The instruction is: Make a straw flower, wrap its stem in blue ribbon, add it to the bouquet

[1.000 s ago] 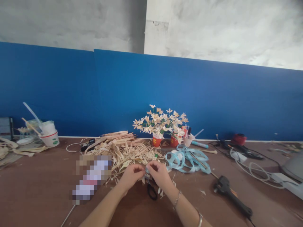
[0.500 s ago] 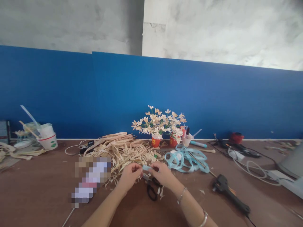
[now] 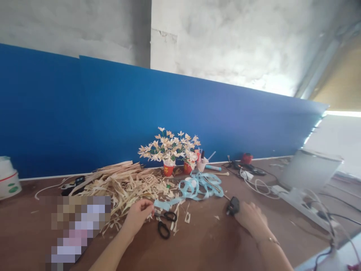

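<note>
My left hand (image 3: pixel 138 215) is closed, its thumb and fingertips pinched at the end of a light blue ribbon (image 3: pixel 165 204). From there the ribbon runs right into a loose tangle of loops. Black-handled scissors (image 3: pixel 164 229) lie just right of that hand, partly under the ribbon end. Over on the right, my right hand (image 3: pixel 252 218) is around the handle of a black hot glue gun (image 3: pixel 233 206). Only the gun's front part shows; its handle is hidden beneath the hand.
Dried straw-like strips (image 3: pixel 121 184) are heaped behind my left hand. Two red cups (image 3: pixel 168 169) of pale flowers stand by the blue partition (image 3: pixel 118 113). A white power strip (image 3: pixel 304 207) with cables lies at right. A blurred-out object (image 3: pixel 81 229) is at left.
My right hand has let go of the ribbon and moved right onto the glue gun. My left hand stays by the scissors with the ribbon end. The view has turned right.
</note>
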`<move>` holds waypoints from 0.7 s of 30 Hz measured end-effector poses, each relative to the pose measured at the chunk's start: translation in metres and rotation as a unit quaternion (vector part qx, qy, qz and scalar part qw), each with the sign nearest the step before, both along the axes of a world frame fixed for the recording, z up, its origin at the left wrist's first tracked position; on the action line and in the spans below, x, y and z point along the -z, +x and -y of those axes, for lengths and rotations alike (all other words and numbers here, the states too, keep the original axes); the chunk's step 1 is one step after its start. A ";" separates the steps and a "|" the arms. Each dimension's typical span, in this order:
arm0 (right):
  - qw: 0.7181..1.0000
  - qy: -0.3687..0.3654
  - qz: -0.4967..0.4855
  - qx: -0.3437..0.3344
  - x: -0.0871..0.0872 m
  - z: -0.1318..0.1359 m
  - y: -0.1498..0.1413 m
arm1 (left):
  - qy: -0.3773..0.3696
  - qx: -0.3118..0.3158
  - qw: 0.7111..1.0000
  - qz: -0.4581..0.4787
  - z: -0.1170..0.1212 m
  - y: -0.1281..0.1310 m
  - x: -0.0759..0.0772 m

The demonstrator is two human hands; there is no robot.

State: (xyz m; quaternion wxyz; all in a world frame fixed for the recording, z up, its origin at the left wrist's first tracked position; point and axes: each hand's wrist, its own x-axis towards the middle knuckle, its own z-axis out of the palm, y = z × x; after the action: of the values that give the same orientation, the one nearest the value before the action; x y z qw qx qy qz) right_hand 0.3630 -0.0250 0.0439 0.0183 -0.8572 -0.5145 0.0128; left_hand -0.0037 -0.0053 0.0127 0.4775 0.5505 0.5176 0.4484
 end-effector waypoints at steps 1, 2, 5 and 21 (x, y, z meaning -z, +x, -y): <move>0.999 -0.014 0.007 0.032 0.008 0.004 0.010 | 0.000 0.003 1.000 0.000 0.001 0.001 0.000; 0.999 -0.014 0.018 0.047 0.017 0.006 0.018 | 0.001 0.005 1.000 0.000 0.001 0.001 -0.001; 1.000 0.019 0.018 0.017 0.037 0.005 0.031 | -0.004 0.011 1.000 -0.003 0.000 0.000 0.000; 0.907 0.335 -0.257 0.002 0.043 -0.011 0.050 | -0.020 0.015 1.000 0.017 0.001 0.001 0.001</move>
State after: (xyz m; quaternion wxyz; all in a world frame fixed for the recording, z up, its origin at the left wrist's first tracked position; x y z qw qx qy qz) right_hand 0.4134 -0.0135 0.0005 0.4358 -0.7686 -0.4645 0.0595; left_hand -0.0024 -0.0061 0.0121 0.5039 0.5407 0.5103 0.4397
